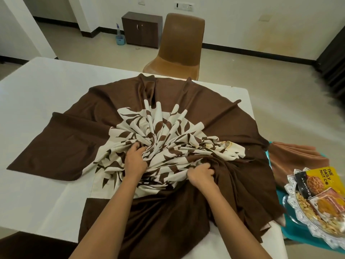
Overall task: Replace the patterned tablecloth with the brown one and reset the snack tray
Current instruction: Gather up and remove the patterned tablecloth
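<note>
The patterned tablecloth (164, 128), dark brown with a cream leaf-print centre, lies bunched into radiating folds on the white table (37, 94). My left hand (135, 158) grips a gathered wad of its cream middle. My right hand (200, 174) clutches the dark brown folds just to the right. A lighter brown cloth (296, 157) lies folded on a teal seat at the right. In front of it sits the glass snack tray (315, 228) with nuts and snack packets (317, 180).
A brown plastic chair (179, 47) stands at the table's far edge. A dark cabinet (141, 31) and a blue spray bottle (119, 37) are by the back wall. The teal seat (291, 234) stands close to the table's right side.
</note>
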A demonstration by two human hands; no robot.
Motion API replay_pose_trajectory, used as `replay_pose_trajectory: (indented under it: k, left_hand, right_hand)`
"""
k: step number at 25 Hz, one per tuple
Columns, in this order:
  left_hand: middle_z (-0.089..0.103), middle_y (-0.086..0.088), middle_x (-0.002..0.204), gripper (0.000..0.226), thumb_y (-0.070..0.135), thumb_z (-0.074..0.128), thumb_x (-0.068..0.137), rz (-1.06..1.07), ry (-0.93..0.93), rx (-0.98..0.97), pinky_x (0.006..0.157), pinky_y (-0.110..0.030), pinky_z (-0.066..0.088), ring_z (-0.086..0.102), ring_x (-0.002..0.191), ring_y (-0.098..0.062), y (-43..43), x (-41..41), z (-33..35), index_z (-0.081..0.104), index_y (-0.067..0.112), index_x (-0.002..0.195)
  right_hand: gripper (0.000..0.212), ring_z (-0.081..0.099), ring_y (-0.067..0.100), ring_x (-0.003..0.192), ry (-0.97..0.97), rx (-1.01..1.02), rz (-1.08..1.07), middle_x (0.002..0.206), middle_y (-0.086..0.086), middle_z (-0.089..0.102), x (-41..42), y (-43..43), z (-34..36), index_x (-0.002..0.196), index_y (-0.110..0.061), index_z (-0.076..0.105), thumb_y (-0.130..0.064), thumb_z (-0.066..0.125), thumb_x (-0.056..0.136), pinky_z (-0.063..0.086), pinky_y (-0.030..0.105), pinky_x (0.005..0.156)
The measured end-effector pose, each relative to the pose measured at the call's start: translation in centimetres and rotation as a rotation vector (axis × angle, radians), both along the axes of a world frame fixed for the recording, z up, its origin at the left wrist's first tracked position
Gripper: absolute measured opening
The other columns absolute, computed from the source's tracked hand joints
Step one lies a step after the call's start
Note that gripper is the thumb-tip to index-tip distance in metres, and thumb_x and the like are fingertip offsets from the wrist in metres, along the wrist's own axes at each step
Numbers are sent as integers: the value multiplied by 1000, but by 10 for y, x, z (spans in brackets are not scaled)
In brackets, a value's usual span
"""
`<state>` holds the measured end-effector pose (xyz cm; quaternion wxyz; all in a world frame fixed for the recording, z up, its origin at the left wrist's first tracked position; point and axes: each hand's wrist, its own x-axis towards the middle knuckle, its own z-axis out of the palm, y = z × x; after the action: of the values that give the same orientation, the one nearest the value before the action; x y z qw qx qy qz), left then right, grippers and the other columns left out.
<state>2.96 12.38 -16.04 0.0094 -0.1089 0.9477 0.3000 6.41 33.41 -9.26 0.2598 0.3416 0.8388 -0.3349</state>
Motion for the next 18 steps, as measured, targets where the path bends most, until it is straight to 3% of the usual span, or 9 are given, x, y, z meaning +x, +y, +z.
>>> replay_pose_trajectory:
  k: [3, 6, 8, 10, 14, 16, 18]
  left_hand:
    - [30, -2, 153, 69, -13, 53, 67, -207, -54, -50, 117, -47, 10, 22, 142, -29, -2, 3, 4, 59, 20, 128]
    - [26, 3, 155, 69, -14, 47, 72, -491, -134, -16, 118, -43, 3, 11, 146, -26, 6, 14, 13, 58, 25, 128]
    - [31, 5, 153, 65, -11, 47, 74, -728, -165, -71, 117, -33, -1, 7, 146, -21, 21, 26, 16, 58, 24, 127]
    - [41, 6, 147, 60, -10, 46, 74, -972, -160, -122, 117, -29, -5, 9, 143, -14, 41, 34, 19, 61, 21, 124]
    - [60, 5, 129, 56, -12, 49, 73, -1228, -149, -248, 116, -37, 22, 34, 138, -20, 50, 21, 26, 65, 18, 118]
    - [62, 7, 125, 52, -7, 51, 75, -1261, -11, -336, 109, -34, 27, 42, 131, -21, 42, 19, 30, 65, 23, 115]
    - [57, 12, 129, 54, 0, 54, 73, -953, 135, -354, 110, -33, 17, 42, 131, -17, 30, 33, 28, 59, 32, 116]
  right_hand:
    - [64, 33, 36, 132, 309, -179, -203, 147, 20, 30, -29, 19, -6, 139, 1, 16, -34, 45, 94, 32, 41, 107]
    - [90, 31, 31, 135, 531, -263, -210, 146, 17, 29, -44, 24, -9, 141, 3, 9, -47, 61, 87, 28, 27, 101]
    - [108, 27, 29, 138, 535, -279, -188, 148, 16, 25, -58, 20, -12, 143, 3, 3, -51, 71, 78, 25, 24, 102]
    - [129, 26, 30, 139, 444, -278, -55, 152, 17, 22, -70, 10, -14, 145, 2, -5, -58, 78, 66, 27, 32, 109]
    - [125, 39, 32, 130, 384, 25, 273, 140, 14, 37, -66, -13, -23, 136, -8, 14, -65, 83, 48, 36, 41, 103]
    - [123, 40, 33, 130, 418, 137, 339, 140, 15, 38, -64, -12, -29, 138, -7, 10, -58, 84, 53, 36, 42, 104]
    - [120, 41, 33, 129, 445, 166, 314, 141, 16, 38, -65, -6, -34, 142, -8, 5, -47, 83, 61, 36, 41, 104]
